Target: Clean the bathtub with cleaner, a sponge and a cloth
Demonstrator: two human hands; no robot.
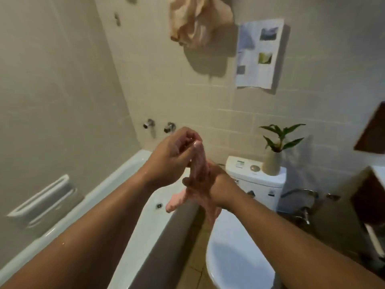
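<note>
1. Uppermost, the left hand, back toward the camera, fingers curled tight round the top end of a pink cloth.
2. Just below it, the right hand, fingers wrapped round the lower part of the same cloth; wrist bent, forearm reaching in from the lower right.
3. Cloth twisted into a thick rope, roughly upright between the two grips, held in the air and touching nothing but the hands.
4. One loose pink tail hanging left of the right hand over the inside of the bathtub; another hanging below that hand, on the toilet side of the tub's near wall.
5. White bathtub along the left wall, a small round metal fitting on its inner end wall, near the left tail.
6. Two chrome taps on the tiled wall above the tub's far end, side by side.
7. White ribbed holder fixed to the left wall above the tub rim.
8. Toilet just beside the tub on the right, lid down; on its cistern, a pale vase with a green plant.
9. High on the back wall, a bunched beige fabric and, to its right, a printed paper sheet.
</note>
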